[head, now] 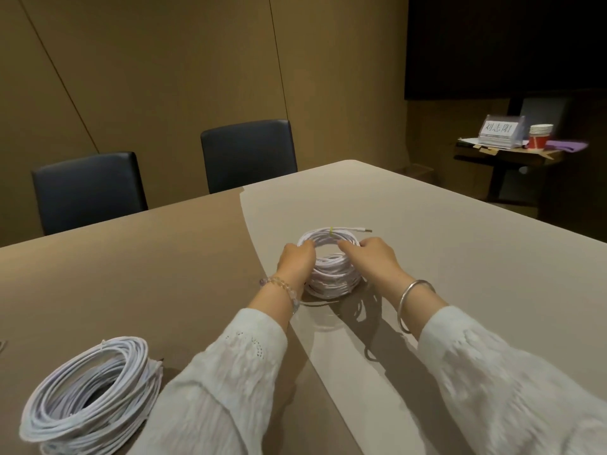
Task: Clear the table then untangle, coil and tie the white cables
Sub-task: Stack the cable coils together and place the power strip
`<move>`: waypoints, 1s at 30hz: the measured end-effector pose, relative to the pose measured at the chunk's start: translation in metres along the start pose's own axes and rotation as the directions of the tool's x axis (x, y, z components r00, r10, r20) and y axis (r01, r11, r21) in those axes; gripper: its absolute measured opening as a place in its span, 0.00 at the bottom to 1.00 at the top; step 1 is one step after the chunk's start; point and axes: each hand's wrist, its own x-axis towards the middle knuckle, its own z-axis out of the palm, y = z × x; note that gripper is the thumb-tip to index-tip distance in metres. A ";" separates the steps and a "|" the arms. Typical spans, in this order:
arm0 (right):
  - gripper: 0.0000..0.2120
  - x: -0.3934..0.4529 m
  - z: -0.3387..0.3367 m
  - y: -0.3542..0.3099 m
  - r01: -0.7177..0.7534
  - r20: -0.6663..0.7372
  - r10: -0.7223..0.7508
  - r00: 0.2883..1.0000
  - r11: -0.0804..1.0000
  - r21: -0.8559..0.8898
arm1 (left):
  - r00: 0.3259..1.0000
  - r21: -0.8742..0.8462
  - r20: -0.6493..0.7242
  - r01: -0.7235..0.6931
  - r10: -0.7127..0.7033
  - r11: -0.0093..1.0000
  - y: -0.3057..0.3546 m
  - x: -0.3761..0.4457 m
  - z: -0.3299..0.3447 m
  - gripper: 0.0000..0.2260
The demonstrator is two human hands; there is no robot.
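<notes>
Both hands reach to a stack of coiled white cables [331, 274] on the table [460, 257]. The left hand [297, 259] and right hand [374, 256] curl their fingers [348, 246] over the top coil's rim, gripping opposite sides. Another coil stack [88, 399] lies near left.

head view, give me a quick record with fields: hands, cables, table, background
left hand: left hand grips the left side of the top coil
right hand: right hand grips its right side
top coil: white, bound by a yellow-green tie, plug end sticking out right, on a stack of coils
second stack: white coils near left on the table
background: two dark chairs, side table with paper cups
</notes>
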 end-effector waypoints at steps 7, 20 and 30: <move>0.30 0.020 0.012 0.016 -0.125 0.085 0.136 0.987 0.984 -0.128 | 0.995 -0.064 0.074 0.067 -0.062 0.996 -0.017 0.014 0.005 0.25; 0.20 -0.028 0.033 -0.017 -0.246 0.291 0.150 0.945 0.912 0.329 | 0.988 -0.287 0.128 0.124 -0.090 0.950 -0.033 -0.021 -0.043 0.16; 0.27 -0.131 0.114 -0.128 -0.108 0.546 -0.098 0.832 0.937 0.333 | 0.982 -0.129 -0.191 -0.016 -0.009 0.991 -0.055 -0.114 -0.218 0.25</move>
